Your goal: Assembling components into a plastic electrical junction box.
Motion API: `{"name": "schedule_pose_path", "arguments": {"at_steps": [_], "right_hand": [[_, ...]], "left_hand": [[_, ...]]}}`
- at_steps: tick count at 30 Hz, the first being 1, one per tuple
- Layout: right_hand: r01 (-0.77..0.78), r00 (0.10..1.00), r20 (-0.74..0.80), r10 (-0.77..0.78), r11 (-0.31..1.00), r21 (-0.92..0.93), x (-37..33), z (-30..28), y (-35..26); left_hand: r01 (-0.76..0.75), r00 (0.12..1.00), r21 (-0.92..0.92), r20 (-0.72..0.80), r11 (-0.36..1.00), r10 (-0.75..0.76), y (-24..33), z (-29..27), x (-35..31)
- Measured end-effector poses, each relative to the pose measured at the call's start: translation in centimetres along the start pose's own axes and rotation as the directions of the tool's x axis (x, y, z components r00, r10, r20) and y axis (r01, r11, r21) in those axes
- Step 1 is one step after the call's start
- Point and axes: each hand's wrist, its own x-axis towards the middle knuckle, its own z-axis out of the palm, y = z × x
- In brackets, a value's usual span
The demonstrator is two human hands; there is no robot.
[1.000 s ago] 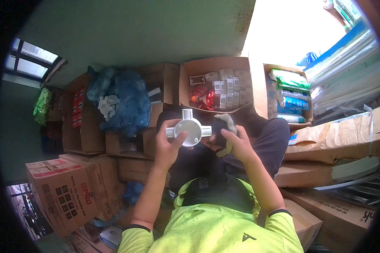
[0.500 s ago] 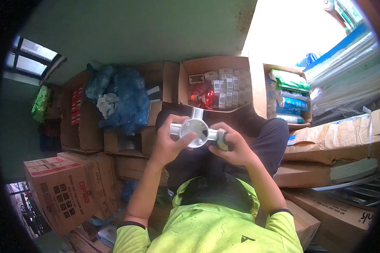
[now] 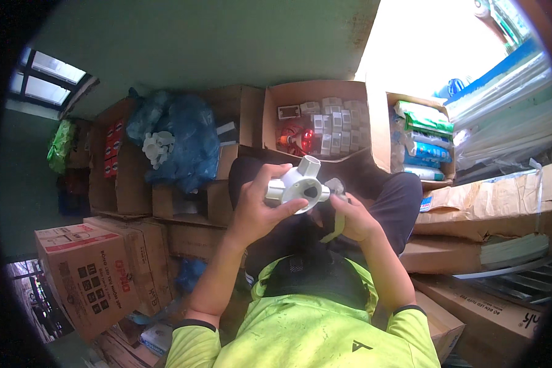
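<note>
Your left hand [image 3: 254,211] grasps the white fitting [image 3: 300,184] at its 9 o'clock side; it is now more tilted, upper spout toward 1. Your right hand [image 3: 354,219] pinches the greyish cloth [image 3: 337,226] at the 3 o'clock spout, apparently the part being worked.

Two hands are showing, one left hand [image 3: 254,205] and one right hand [image 3: 354,219], and they are holding one white round fitting [image 3: 293,179] with three stubs visible and one pale cloth [image 3: 333,229]. At least four open boxes [image 3: 288,93] are lining the far side. The middle box is containing more than a dozen small white pieces [image 3: 337,122], too tightly packed for an exact count, plus one red object [image 3: 306,141]. The far-right box [image 3: 380,132] is holding at least four wrapped packs [image 3: 426,150]; the far-left box [image 3: 132,193], at least three red packs [image 3: 112,147]. Several overlapping white parts [image 3: 158,149] are lying on blue plastic [image 3: 193,144]. One green bag [image 3: 60,147] is resting far left. At least three long cartons [image 3: 448,253] are stretching along the right.
</note>
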Motion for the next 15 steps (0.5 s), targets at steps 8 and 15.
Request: {"name": "schedule_pose_path", "arguments": {"at_steps": [8, 15], "right_hand": [[0.143, 0.983, 0.166, -0.074, 0.877, -0.458, -1.5, 1.6, -1.4], [0.239, 0.965, 0.229, -0.125, 0.777, -0.582, -2.0, 2.9, -2.2]], "left_hand": [[0.048, 0.999, -0.222, 0.008, 0.974, -0.047, -0.5, -0.1, -0.8], [0.051, 0.988, -0.248, 0.155, 0.967, -0.013, -0.3, -1.8, -0.5]]}}
